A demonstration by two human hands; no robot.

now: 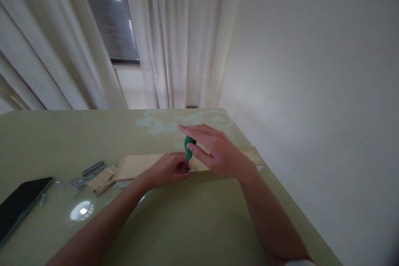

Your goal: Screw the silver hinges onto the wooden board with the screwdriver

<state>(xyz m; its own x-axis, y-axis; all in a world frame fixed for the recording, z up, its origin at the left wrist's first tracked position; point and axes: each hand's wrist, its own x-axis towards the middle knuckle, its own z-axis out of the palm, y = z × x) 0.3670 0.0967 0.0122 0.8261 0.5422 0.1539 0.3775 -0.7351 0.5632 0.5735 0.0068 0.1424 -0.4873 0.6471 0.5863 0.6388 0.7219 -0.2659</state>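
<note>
A long pale wooden board lies across the table, partly covered by both hands. My right hand is around the green handle of a screwdriver, thumb on its side and the fingers stretched over its top. The screwdriver stands nearly upright, its tip down at a small metal fitting on the board's near edge. Beside the tip is my left hand, resting on the board with its fingertips closed around the spot. Whatever they pinch there is too small to make out.
Left of the board lie a small wooden block, metal hinge-like pieces and several loose screws. A dark tablet sits at the table's left. The table meets a white wall on the right; curtains hang behind.
</note>
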